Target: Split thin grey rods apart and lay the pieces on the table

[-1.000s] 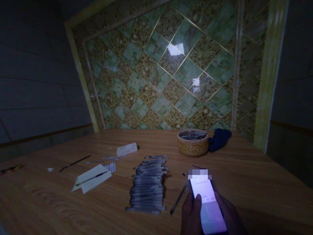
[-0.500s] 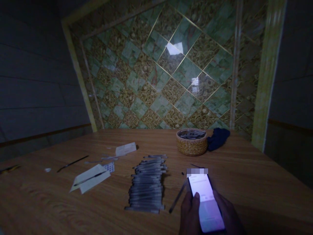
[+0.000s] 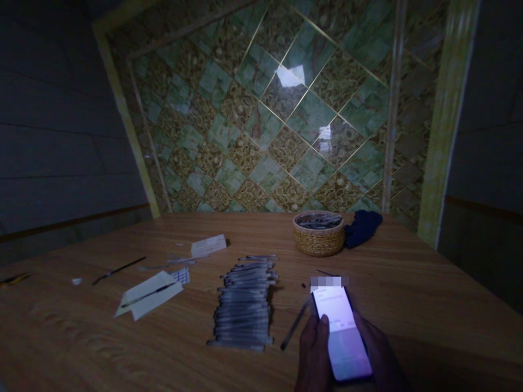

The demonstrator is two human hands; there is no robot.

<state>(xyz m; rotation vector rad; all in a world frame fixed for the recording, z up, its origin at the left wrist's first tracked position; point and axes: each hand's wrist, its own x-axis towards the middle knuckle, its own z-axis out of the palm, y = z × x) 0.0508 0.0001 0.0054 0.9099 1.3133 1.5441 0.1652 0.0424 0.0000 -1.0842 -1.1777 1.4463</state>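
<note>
A smartphone (image 3: 347, 348) with a brightly lit screen is held upright between both hands at the lower right. Along its left edge my left hand (image 3: 314, 351) is closed, the thumb lying near the screen. My right hand (image 3: 378, 351) grips the opposite edge, its fingers mostly dark and partly hidden. Beside the left hand, a single pen (image 3: 295, 328) lies slanted on the table. Further left stretches a long row of pens (image 3: 243, 310), laid side by side.
Behind the phone stands a woven basket (image 3: 318, 240) full of pens, with a dark blue cloth (image 3: 363, 228) against it. On the left of the wooden table (image 3: 73, 337) lie a folded paper (image 3: 157, 296), a white card (image 3: 208, 245), a thin black stick (image 3: 118, 270) and a yellow-black tool (image 3: 14, 280).
The view has shifted slightly, so everything on the table appears a little higher and further left. Both hands keep the same hold on the smartphone.
</note>
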